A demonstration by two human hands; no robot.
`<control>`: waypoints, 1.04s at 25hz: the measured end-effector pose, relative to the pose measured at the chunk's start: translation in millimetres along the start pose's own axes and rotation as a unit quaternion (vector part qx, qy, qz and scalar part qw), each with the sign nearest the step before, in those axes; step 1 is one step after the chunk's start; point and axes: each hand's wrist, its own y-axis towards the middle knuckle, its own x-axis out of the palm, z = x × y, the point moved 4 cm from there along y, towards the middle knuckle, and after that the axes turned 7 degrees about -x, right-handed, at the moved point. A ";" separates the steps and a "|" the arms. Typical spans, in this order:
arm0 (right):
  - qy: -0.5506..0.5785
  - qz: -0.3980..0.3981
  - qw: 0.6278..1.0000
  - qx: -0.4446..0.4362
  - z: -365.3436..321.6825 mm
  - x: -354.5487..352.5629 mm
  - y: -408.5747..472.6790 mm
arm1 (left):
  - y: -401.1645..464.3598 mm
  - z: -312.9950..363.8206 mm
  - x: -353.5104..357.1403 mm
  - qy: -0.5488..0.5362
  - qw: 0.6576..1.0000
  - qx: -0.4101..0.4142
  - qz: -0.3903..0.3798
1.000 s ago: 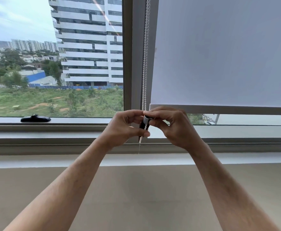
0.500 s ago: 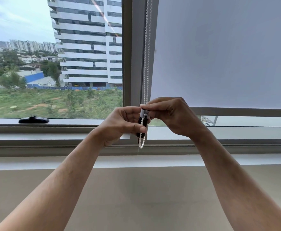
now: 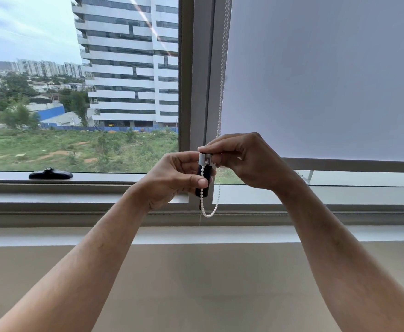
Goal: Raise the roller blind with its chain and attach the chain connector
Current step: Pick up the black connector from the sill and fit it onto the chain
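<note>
A pale grey roller blind [image 3: 323, 77] covers most of the right window pane, its bottom bar [image 3: 354, 164] a little above the sill. A white bead chain [image 3: 223, 68] hangs down the frame and loops below my hands. My left hand [image 3: 172, 180] grips a black cylindrical chain connector [image 3: 202, 180] with a silver top. My right hand [image 3: 244, 159] pinches the chain and the connector's top. The chain runs down the front of the connector.
The grey window frame post [image 3: 196, 80] stands between the panes. A black window handle [image 3: 50, 175] lies on the left sill. A beige wall [image 3: 196, 283] fills the space below the window ledge.
Both hands have risen slightly with the connector. The chain loop now hangs lower and clearer under the hands, and more of the black connector shows.
</note>
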 end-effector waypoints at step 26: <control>0.213 0.113 0.966 0.096 26.2 19.3 -28.3 | -8.4 3.6 -0.1 0.125 0.984 -0.018 0.127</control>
